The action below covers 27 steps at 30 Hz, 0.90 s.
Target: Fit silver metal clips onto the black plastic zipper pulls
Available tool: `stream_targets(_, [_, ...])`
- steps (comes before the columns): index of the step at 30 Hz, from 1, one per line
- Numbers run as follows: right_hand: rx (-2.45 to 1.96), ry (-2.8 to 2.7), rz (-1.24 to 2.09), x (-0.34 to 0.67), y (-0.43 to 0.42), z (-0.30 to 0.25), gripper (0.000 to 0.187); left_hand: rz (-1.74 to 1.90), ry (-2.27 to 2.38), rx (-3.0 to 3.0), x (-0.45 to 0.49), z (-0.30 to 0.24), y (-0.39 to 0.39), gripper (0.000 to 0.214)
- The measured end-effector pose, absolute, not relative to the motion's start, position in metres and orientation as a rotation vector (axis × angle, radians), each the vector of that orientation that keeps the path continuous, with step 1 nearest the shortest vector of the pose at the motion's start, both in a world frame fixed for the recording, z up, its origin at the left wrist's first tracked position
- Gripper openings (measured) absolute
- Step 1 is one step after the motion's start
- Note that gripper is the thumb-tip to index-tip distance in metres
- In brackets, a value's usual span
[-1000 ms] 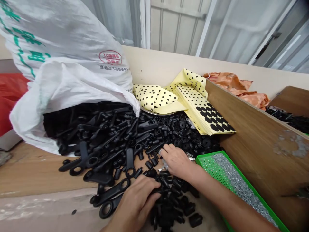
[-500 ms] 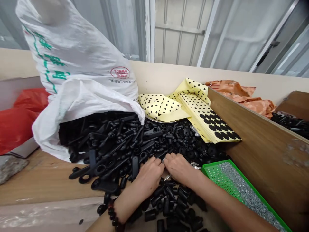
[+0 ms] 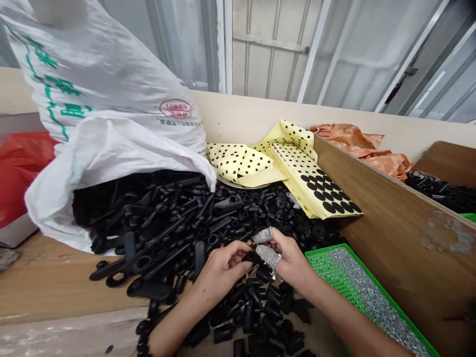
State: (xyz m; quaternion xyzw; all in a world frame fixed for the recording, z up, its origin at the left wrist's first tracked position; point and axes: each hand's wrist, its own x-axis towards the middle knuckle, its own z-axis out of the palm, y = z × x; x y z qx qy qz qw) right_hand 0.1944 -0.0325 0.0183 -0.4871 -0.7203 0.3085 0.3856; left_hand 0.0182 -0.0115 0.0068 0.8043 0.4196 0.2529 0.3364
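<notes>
My left hand [image 3: 225, 265] pinches a small black plastic part [image 3: 252, 256] between thumb and fingers, over the heap of black parts. Facing it, my right hand [image 3: 284, 255] has its thumb and forefinger, both wrapped in grey tape, closed at the same spot. What those wrapped tips grip is too small to make out. Below the fingers lie small shiny metal pieces [image 3: 273, 275]. Short black tube-like parts [image 3: 256, 297] are scattered between my forearms. To the left, long black handle-like parts [image 3: 163, 238] with ring ends spill over the wooden tabletop.
A big white woven sack [image 3: 122, 99] lies open at the left, full of black parts. Yellow sheets of black round stickers [image 3: 312, 183] lie behind. At right, a green basket [image 3: 347, 248] holds small metal pieces beside a wooden divider [image 3: 375, 208]. A red bag [image 3: 26, 168] is far left.
My hands have turned from backs-up over the pile to fingertips facing each other, with a small black part now showing between them. The view has shifted slightly to the right.
</notes>
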Motion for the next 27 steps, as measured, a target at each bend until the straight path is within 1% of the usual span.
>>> stream_targets(4, [-1.217, -1.625, 0.908, 0.188, -0.043, 0.019, 0.007, 0.832, 1.008, 1.787, 0.020, 0.005, -0.023, 0.017])
stream_targets(7, [-1.182, -1.508, 0.974, 0.185, -0.047, 0.023, 0.008, 0.894, 0.947, 1.558, 0.022, 0.009, -0.030, 0.018])
stream_targets(11, [-1.175, -1.501, 0.908, 0.185, -0.054, 0.022, 0.007, 0.923, 0.955, 1.379, 0.025, 0.014, -0.040, 0.023])
stream_targets(14, [-1.176, -1.693, 0.764, 0.187, -0.061, 0.018, 0.004, 0.940, 0.991, 1.311, 0.024, 0.012, -0.046, 0.023])
stream_targets(17, [-1.178, -1.951, 0.652, 0.190, -0.071, 0.019, 0.011, 0.934, 0.999, 1.332, 0.019, 0.007, -0.052, 0.023])
stream_targets(22, [-1.277, -2.280, 0.508, 0.195, -0.084, 0.029, 0.014, 0.930, 0.954, 1.637, 0.010, 0.006, -0.062, 0.018])
stream_targets(27, [-1.309, -2.391, 0.536, 0.192, -0.094, 0.034, 0.017, 0.885, 0.988, 1.768, 0.006, 0.001, -0.066, 0.018])
